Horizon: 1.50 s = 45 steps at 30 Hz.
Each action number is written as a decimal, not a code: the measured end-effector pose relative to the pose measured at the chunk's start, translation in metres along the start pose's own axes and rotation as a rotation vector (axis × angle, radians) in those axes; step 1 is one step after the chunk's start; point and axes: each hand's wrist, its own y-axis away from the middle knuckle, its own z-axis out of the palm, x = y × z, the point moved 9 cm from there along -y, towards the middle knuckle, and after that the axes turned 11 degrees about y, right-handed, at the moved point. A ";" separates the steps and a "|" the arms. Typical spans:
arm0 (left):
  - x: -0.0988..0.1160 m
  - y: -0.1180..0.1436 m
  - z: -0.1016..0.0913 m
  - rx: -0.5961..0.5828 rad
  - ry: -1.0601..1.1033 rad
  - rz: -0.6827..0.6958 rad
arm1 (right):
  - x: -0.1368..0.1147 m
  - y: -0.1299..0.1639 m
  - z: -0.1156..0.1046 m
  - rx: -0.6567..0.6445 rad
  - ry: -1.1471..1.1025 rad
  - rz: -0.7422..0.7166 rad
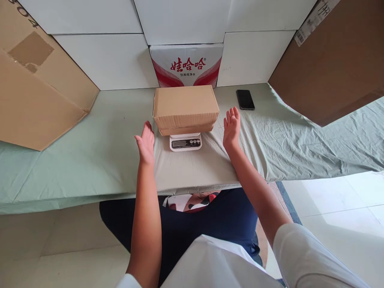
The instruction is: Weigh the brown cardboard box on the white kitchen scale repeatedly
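Observation:
A closed brown cardboard box [186, 102] rests on a small white kitchen scale [186, 143], covering its weighing plate. The scale's front panel, with a small display and several buttons, sticks out below the box; any reading is too small to make out. My left hand [146, 144] is just left of the box, fingers stretched forward and thumb apart, holding nothing. On the other side, my right hand [232, 126] is held open with its palm turned toward the box, a small gap between them. Neither hand appears to touch the box.
A black smartphone [245, 99] lies behind my right hand on the green cloth [120, 160] covering the table. White panels and a red-and-white printed carton [187, 66] stand along the back. Large cardboard sheets flank the table at left [45, 96] and right [336, 68].

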 end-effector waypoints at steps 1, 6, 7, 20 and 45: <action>0.000 0.000 0.001 -0.002 -0.002 -0.001 | 0.000 0.000 0.000 0.001 -0.002 0.003; 0.002 0.003 0.004 -0.018 0.017 0.003 | -0.002 0.003 0.003 -0.022 -0.004 0.022; 0.002 0.003 0.004 -0.021 0.020 0.005 | -0.003 0.003 0.004 -0.033 0.003 0.022; 0.003 0.004 0.009 -0.035 -0.006 0.001 | -0.003 0.007 0.013 -0.111 0.069 0.009; 0.001 -0.036 0.037 -0.137 -0.009 -0.003 | -0.034 0.015 0.079 -0.344 0.168 -0.247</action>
